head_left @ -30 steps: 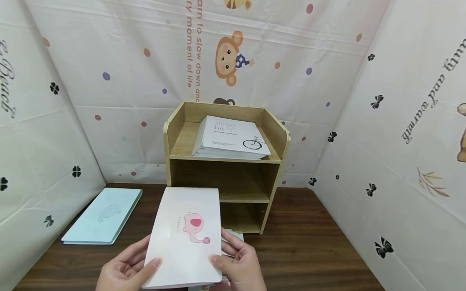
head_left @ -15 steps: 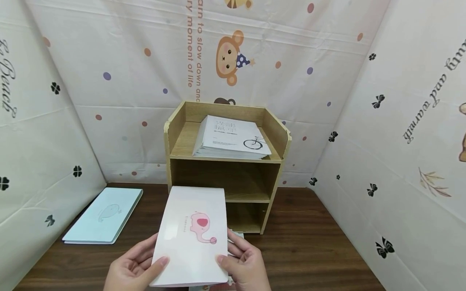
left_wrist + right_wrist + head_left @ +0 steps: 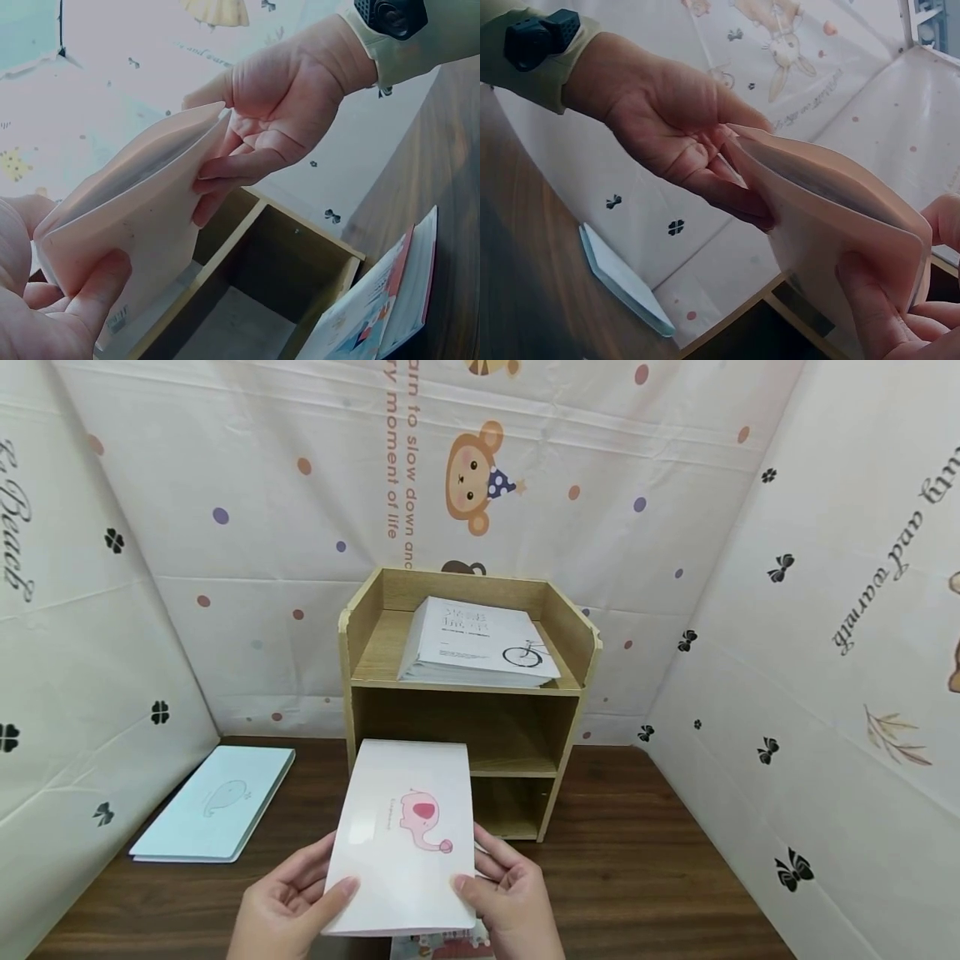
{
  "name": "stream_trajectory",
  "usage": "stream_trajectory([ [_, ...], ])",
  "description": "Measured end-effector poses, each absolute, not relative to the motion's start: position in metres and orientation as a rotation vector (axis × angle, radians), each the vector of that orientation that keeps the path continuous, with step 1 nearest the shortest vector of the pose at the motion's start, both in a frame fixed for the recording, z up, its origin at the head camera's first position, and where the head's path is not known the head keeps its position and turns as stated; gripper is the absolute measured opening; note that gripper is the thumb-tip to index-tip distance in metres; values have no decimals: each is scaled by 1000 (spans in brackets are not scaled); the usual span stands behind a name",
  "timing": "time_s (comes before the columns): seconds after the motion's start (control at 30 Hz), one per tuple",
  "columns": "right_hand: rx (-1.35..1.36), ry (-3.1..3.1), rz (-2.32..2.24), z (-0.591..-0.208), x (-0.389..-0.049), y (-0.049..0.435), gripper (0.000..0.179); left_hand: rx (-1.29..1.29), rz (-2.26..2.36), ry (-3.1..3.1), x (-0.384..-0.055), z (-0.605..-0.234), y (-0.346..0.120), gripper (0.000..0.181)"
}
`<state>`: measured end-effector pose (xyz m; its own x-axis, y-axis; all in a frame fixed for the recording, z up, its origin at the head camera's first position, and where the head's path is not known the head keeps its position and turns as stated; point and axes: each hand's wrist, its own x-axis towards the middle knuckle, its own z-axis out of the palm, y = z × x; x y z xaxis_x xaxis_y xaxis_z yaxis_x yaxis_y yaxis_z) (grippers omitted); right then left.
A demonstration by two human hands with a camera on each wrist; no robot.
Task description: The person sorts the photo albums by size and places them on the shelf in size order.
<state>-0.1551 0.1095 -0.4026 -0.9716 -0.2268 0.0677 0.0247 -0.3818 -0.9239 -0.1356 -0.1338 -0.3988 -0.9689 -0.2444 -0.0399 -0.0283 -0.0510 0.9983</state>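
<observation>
A white notebook (image 3: pixel 405 877) with a pink elephant on its cover is held up in front of the wooden shelf. My left hand (image 3: pixel 288 897) pinches its left edge, thumb on the cover and fingers behind. At the opposite edge, my right hand (image 3: pixel 517 897) grips it the same way. Both wrist views show the near end of the notebook (image 3: pixel 142 195), where its covers bow apart slightly. Beneath it, at the bottom of the head view, part of a book with a colourful illustrated cover (image 3: pixel 442 947) shows; the rest is hidden.
The small wooden shelf (image 3: pixel 465 691) stands at the back centre, with a thick white book (image 3: pixel 480 643) bearing a bicycle drawing on top. A light blue notebook (image 3: pixel 210 806) lies on the dark wood table (image 3: pixel 637 877) at left. Printed cloth walls enclose three sides.
Both hands have carried the elephant notebook to the right and slightly up in the head view. More of the illustrated book's cover shows below it. The shelf and light blue notebook stay put.
</observation>
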Motion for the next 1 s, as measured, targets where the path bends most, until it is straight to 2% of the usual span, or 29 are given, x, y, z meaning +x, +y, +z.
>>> stream_trajectory([
  [0.43, -205, 1665, -2507, -406, -168, 106, 72, 46, -2164, -1930, -150, -409, -131, 58],
  [1.0, -216, 1728, -2445, -407, -189, 104, 70, 177, -2175, -2020, -168, -405, -136, 64],
])
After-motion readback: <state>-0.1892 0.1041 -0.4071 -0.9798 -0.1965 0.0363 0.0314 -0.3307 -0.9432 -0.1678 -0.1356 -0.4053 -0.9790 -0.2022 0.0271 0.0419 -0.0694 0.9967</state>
